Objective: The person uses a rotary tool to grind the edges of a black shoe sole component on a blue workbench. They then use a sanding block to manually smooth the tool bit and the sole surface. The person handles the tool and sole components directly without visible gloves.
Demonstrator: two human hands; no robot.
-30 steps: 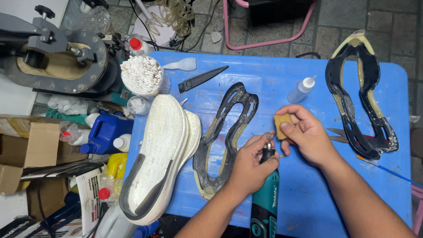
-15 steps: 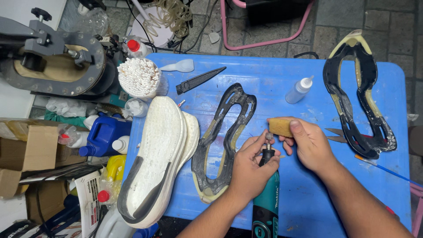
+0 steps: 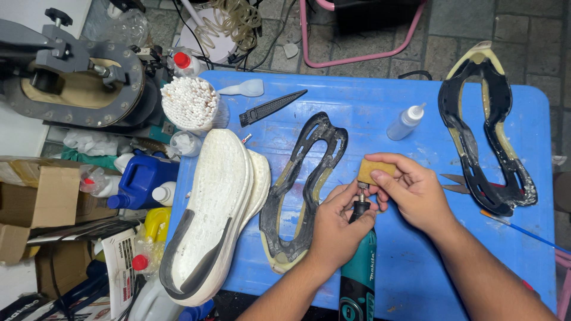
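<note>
Two hands: left, right. One rotary tool. One tan block. Two black outsoles, one mid-surface, one at the right. Two white midsoles, stacked. One squeeze bottle. One black brush. One cup of swabs. One blue surface. One blue jug beside it.

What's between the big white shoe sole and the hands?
In the head view, a black rubber outsole lies between the white sole and the hands.
</note>
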